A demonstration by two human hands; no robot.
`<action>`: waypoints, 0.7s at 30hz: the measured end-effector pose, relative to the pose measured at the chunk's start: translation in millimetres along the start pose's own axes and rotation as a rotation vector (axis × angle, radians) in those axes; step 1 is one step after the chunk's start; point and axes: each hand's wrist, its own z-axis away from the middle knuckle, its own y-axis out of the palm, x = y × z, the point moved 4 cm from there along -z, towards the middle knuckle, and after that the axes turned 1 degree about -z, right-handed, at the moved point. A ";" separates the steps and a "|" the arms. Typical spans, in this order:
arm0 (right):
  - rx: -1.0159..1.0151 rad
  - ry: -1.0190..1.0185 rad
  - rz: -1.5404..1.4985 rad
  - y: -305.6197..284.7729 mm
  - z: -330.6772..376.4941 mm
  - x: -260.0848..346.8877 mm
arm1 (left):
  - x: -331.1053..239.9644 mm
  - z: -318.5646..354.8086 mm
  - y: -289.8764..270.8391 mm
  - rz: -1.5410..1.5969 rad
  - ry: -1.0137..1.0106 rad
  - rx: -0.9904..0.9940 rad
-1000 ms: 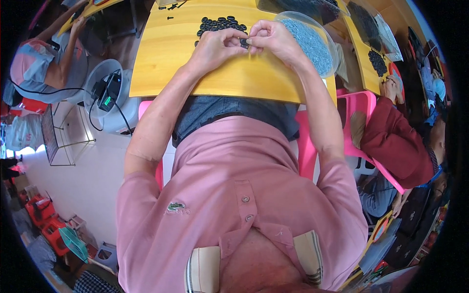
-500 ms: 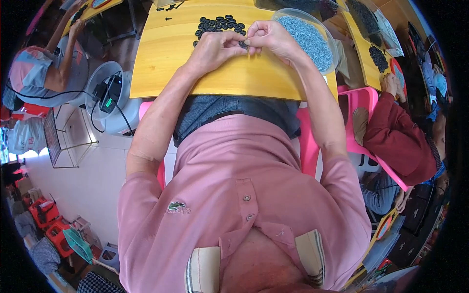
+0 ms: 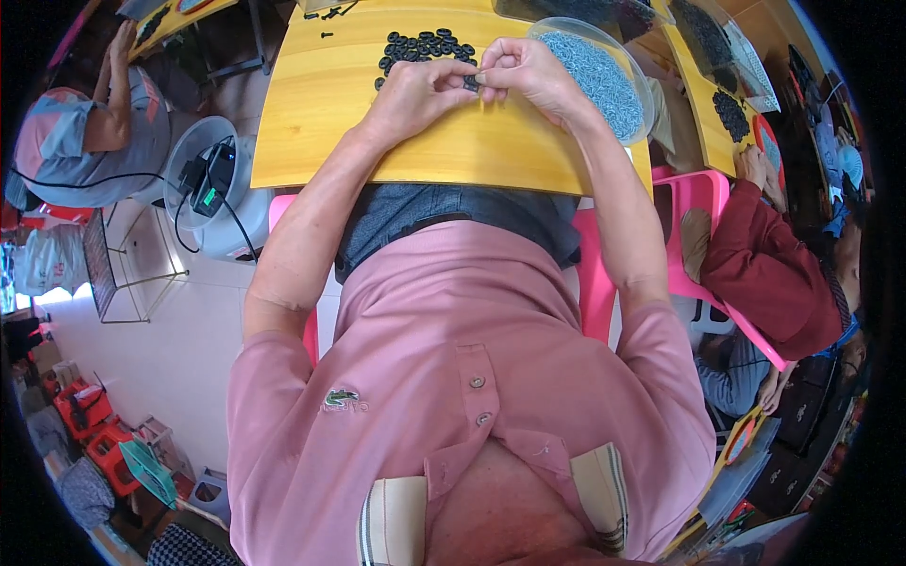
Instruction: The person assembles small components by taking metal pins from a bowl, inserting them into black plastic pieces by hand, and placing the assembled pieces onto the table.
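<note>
My left hand [image 3: 421,92] pinches a small black round part [image 3: 470,84] between thumb and fingertips above the yellow table [image 3: 321,132]. Against its right side, the thumb and fingers of my right hand [image 3: 525,72] are pressed together. Whatever my right fingertips grip is too small and too covered to make out. Just beyond my left hand lies a loose cluster of black ring-shaped parts [image 3: 429,44]. A clear round tub [image 3: 647,106] full of small silvery screws [image 3: 593,83] stands beside my right hand.
Several small black pieces [image 3: 330,13] lie at the table's far left. A clear bin [image 3: 528,9] stands at the far edge. Left of the table, a bucket [image 3: 193,156] holds black devices with cables. Co-workers sit left and right; a pink chair [image 3: 694,203] stands at right.
The black part has turned slightly between my fingertips, and my right fingers have shifted a little against it. My arms stay in place. The co-worker at left has moved an arm.
</note>
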 end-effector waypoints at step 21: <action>-0.118 -0.076 -0.080 0.6 -1.6 0.9 | 14.3 2.3 11.8 0.858 -0.487 -0.116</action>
